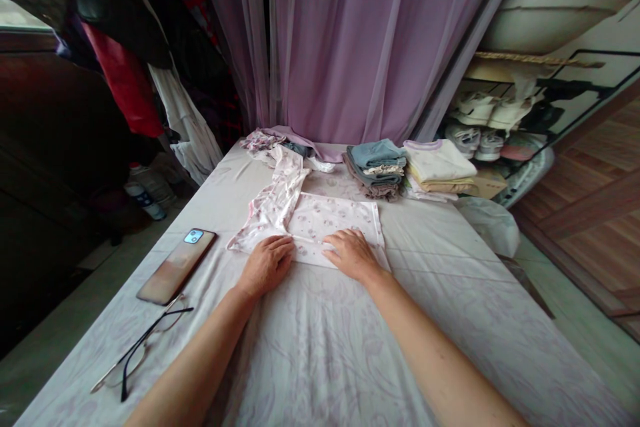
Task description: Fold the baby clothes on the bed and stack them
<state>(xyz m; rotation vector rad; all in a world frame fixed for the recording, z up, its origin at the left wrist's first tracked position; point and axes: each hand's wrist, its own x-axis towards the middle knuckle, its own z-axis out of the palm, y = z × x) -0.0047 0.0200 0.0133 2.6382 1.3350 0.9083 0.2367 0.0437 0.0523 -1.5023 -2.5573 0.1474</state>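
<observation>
Both my hands are on a pale, small-printed garment [333, 214], directly ahead of me on the patterned sheet [325, 360]. Left hand [267, 266]: palm down, fingers held together and bent, at the garment's near edge; whether the fingertips pinch any cloth I cannot tell. Right hand [354, 257]: palm down, fingers a little spread over the fabric, thumb apart from the forefinger, pointing toward the left hand. A gap of cloth lies between the two, crossed by a crease or folded edge.

Garment: the right part lies nearly flat; the left part is rumpled, running away from me toward a loose heap of clothes [263, 140] at the far edge.

Far side, right of the heap: a folded stack in blue, grey and brown [377, 170]; just beside it, a folded stack in white and yellow [440, 164].

To my left: a phone [177, 267], back up, lens corner away from me. Nearer, a pair of glasses [143, 338].

Surroundings: a purple curtain [345, 40] hangs behind. Right: shoes [475, 110] on a rack, a white basin [550, 17] above. Left: red cloth [120, 80] hanging, bottles [145, 200] low down in shadow.
</observation>
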